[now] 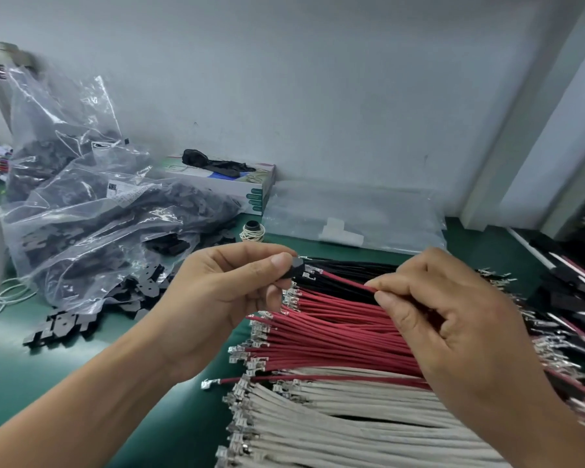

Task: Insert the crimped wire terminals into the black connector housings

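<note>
My left hand (223, 292) pinches a small black connector housing (293, 268) between thumb and fingers, held above the wire piles. My right hand (453, 319) pinches a red wire (343, 282) whose metal terminal (309, 274) sits right at the housing's opening. Beneath the hands lie bundles of black wires (352, 266), red wires (325, 336) and white wires (335, 420), all with crimped terminals pointing left. One loose red wire (250, 380) lies across the white bundle.
Clear plastic bags of black housings (92, 214) sit at the left, with loose housings (65, 327) spilled on the green mat (81, 366). A box with a black glove (223, 173), an empty bag (352, 214) and finished assemblies (568, 292) lie behind and right.
</note>
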The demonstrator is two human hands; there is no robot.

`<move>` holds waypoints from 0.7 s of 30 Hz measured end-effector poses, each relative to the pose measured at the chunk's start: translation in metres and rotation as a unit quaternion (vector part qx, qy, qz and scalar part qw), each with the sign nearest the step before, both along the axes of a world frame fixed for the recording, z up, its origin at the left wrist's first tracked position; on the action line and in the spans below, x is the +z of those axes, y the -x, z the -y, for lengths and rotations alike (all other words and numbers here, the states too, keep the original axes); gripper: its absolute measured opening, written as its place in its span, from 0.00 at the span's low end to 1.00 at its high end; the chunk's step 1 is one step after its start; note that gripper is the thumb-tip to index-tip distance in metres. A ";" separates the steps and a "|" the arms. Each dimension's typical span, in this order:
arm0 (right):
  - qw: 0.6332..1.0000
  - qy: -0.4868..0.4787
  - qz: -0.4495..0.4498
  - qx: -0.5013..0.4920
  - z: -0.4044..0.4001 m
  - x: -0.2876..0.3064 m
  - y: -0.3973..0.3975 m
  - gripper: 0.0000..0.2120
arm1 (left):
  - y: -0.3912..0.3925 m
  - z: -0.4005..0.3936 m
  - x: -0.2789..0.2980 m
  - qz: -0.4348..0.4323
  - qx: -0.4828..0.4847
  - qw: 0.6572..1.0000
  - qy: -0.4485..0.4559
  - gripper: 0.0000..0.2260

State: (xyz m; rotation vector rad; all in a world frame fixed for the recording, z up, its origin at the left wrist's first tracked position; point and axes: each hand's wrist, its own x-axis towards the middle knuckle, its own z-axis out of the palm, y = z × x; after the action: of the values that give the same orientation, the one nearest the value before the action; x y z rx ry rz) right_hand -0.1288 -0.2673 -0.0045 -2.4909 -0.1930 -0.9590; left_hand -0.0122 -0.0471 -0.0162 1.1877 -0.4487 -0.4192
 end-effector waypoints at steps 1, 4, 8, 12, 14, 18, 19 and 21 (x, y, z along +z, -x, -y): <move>1.000 -0.006 0.001 0.008 -0.001 -0.001 0.001 0.09 | 0.001 0.000 0.000 0.000 -0.009 1.000 -0.002 0.14; 1.000 -0.011 -0.001 0.022 -0.006 -0.003 0.004 0.09 | 0.004 0.003 -0.003 0.003 -0.034 0.999 -0.007 0.13; 0.999 -0.027 0.023 0.010 -0.005 0.000 0.004 0.05 | 0.006 0.006 -0.006 -0.004 -0.055 0.998 -0.013 0.15; 0.998 -0.050 0.043 0.012 -0.002 0.001 0.007 0.03 | 0.006 0.006 -0.006 -0.026 -0.062 0.998 -0.005 0.15; 0.998 -0.044 0.048 0.014 -0.005 -0.001 0.007 0.04 | 0.006 0.006 -0.005 -0.030 -0.068 0.997 -0.001 0.15; 0.998 -0.038 0.055 0.011 -0.008 -0.004 0.007 0.04 | 0.007 0.006 -0.004 -0.032 -0.081 0.996 0.000 0.16; 0.998 -0.037 0.053 0.010 -0.007 -0.003 0.007 0.05 | 0.007 0.006 -0.003 -0.032 -0.084 0.996 0.002 0.18; 0.999 -0.031 0.043 0.010 -0.007 -0.003 0.007 0.06 | 0.007 0.006 -0.003 -0.032 -0.085 0.996 0.005 0.20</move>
State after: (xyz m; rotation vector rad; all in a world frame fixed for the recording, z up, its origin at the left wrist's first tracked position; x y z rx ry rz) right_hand -0.1358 -0.2600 -0.0074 -2.3898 -0.2128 -1.0500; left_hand -0.0196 -0.0531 -0.0195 1.1272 -0.4973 -0.5991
